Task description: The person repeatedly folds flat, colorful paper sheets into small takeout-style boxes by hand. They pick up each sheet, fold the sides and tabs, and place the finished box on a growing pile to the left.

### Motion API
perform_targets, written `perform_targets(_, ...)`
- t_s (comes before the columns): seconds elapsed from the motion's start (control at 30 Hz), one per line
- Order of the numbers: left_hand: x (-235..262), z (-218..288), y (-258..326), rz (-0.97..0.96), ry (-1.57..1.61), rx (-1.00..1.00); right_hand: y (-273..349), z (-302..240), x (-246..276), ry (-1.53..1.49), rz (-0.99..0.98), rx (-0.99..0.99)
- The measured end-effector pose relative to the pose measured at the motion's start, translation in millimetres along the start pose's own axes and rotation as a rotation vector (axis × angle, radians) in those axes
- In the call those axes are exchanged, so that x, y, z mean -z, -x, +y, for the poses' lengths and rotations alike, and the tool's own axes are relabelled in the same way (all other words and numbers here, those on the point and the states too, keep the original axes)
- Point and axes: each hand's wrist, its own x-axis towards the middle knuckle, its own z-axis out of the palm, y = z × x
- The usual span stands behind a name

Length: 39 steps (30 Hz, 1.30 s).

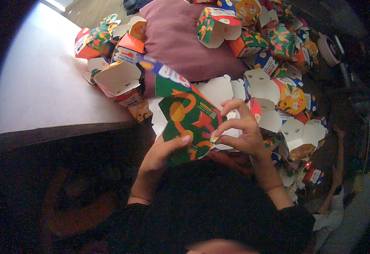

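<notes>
In the head view, a green printed carton (185, 120) sits between both hands' fingers. The left hand (160, 151) clasps it, thumb pressed on its face; the right hand (247, 137) pinches its lower right edge. Beyond the fingers lies a mauve cushion (185, 46); rightward, heaped cartons (293, 98).

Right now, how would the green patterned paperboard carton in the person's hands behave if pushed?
The green patterned paperboard carton is probably light for its size, its edges looking thin. It seems fairly stiff, its broad face looking flat above the left hand. The blue end flap, jutting out unsupported, might flex easily.
</notes>
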Motion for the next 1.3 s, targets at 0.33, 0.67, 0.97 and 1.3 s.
perform_targets(0.33,-14.2,0.0,-0.6,0.003,-0.082,0.024,9.9,-14.9,-14.4,-0.221,0.205,-0.292)
perform_targets(0.67,-4.0,-19.0,-4.3,-0.040,-0.174,-0.128,17.4,-20.7,-10.9,-0.401,0.229,-0.462)
perform_targets(0.97,-9.8,-14.9,-14.0,-0.255,-0.408,0.117,-4.5,-12.9,11.6,0.073,-0.128,-0.003)
perform_targets(1.3,-7.6,-23.4,-9.3,-0.166,-0.015,0.150,3.5,-7.2,18.3,0.149,0.100,-0.010)
